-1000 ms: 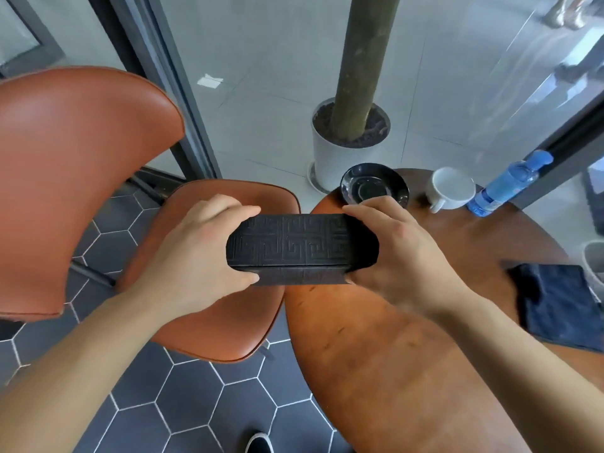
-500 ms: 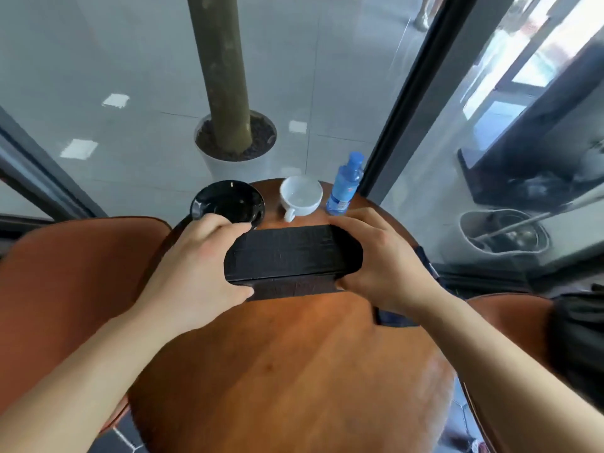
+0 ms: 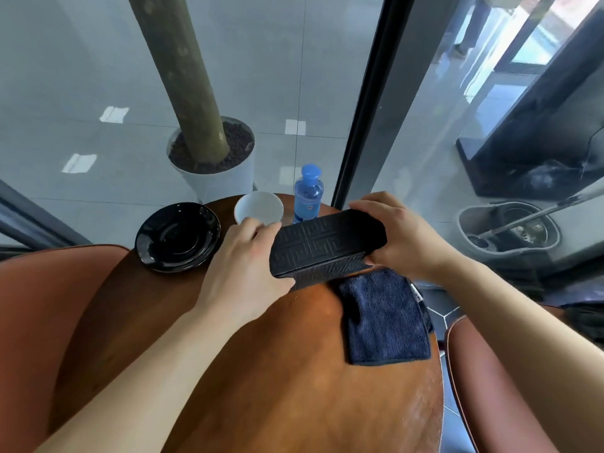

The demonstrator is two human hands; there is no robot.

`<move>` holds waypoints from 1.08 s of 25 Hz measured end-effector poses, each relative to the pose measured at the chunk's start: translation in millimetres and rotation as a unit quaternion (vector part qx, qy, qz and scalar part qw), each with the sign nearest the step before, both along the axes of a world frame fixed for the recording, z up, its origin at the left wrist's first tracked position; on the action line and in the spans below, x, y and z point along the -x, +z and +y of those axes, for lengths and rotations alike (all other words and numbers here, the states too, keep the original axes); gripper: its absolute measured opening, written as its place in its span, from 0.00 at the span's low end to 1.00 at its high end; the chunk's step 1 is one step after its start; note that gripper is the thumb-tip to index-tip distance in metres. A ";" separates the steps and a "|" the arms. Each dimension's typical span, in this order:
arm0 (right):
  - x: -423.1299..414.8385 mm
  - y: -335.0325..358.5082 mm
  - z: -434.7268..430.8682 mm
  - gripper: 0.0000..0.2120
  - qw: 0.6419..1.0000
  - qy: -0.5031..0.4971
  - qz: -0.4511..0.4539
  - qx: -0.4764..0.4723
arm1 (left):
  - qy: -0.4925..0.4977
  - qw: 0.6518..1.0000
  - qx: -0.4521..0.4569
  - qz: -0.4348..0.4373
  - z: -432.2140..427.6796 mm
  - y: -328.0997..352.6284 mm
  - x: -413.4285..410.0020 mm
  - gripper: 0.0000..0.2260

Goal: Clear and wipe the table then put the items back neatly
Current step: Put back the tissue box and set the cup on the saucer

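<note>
Head cam: gripping black box (image 3: pixel 327 246) by both ends, left hand (image 3: pixel 242 276) + right hand (image 3: pixel 402 237) fingers clamped round it, holding it level low over table (image 3: pixel 261 371), edge overlapping cloth (image 3: pixel 385 322). Prob two-handed for lining it up square w/ cup (image 3: pixel 258 207) & bottle (image 3: pixel 309 194).

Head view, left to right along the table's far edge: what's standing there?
From the left: black saucer → white cup → blue water bottle.
</note>
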State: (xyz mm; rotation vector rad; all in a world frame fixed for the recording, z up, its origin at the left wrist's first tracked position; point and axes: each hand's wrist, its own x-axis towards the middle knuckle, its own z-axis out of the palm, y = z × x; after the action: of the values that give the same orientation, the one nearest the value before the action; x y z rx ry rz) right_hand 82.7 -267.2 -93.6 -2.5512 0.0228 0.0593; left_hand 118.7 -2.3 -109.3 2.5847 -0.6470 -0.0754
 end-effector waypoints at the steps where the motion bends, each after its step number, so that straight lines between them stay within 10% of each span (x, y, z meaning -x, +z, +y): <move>1: -1.6 -2.8 -6.1 0.39 1.000 -0.002 0.003 0.000 | -0.001 1.000 -0.004 0.000 -7.0 -1.6 -2.0 0.40; 18: 2.2 -16.4 -30.3 0.40 0.997 -0.018 0.019 0.071 | -0.015 1.000 -0.002 0.013 -36.2 -17.5 -2.4 0.37; 27: 33.5 6.7 70.8 0.26 0.990 0.008 -0.138 0.029 | 0.040 0.998 -0.002 -0.057 81.7 -32.8 38.2 0.27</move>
State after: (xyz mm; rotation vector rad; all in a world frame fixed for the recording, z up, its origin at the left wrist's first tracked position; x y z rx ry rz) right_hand 49.1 -196.4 -87.0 -2.5944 -0.1050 -0.2920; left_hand 80.5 79.3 -142.1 2.6301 -0.5843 0.0971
